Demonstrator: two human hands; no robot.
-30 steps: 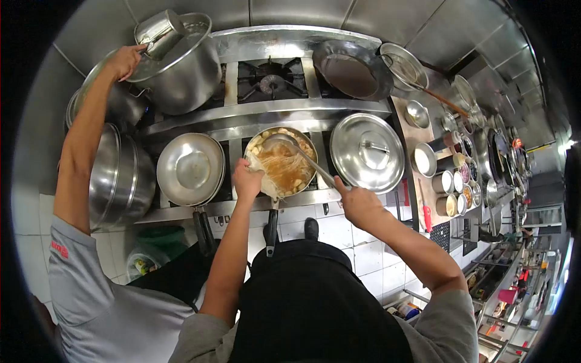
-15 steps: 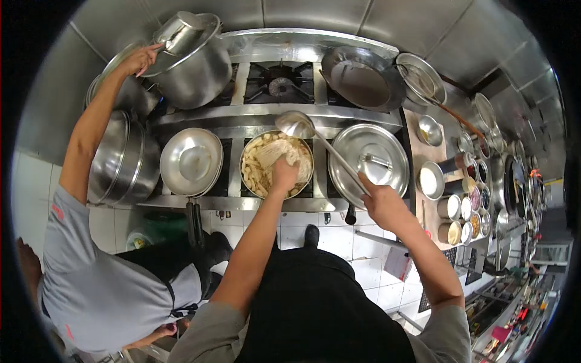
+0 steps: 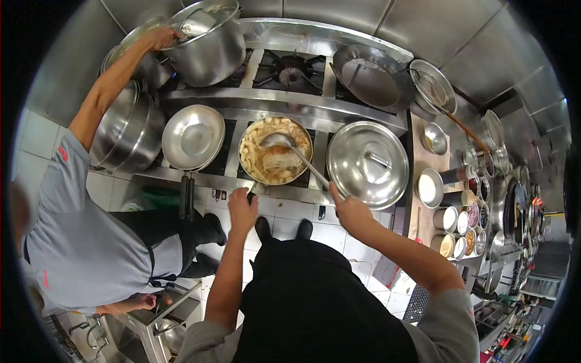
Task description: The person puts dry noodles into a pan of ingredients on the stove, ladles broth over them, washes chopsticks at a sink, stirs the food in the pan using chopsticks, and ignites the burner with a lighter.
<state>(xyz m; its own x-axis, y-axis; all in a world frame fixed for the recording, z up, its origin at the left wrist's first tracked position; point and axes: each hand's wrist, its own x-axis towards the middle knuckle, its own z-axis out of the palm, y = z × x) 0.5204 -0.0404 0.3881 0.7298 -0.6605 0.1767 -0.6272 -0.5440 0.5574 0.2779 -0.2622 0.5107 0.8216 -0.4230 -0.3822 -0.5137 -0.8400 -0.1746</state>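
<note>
On the front burner a pan [image 3: 243,170] holds brown broth, pale chunks and a pale block of noodles [image 3: 281,161]. My left hand [image 3: 243,210] is closed around the pan's dark handle [image 3: 251,196], just below the rim. In my right hand [image 3: 356,213] is the long handle of a ladle [image 3: 277,140]. The ladle's bowl rests in the food, beside the noodles. Right of the pan is a large round metal lid [image 3: 367,163], near my right hand.
A co-worker's hand [image 3: 162,37] holds a metal vessel [image 3: 197,23] inside a tall stockpot [image 3: 209,60] at back left. Stacked frying pans [image 3: 192,138] sit left of my pan. A dark wok [image 3: 372,78] stands at the back. Several ingredient containers [image 3: 446,219] line the right counter.
My left hand has left the noodles and moved down to the pan handle. The ladle has come down into the pan. The co-worker's metal vessel has dropped into the stockpot.
</note>
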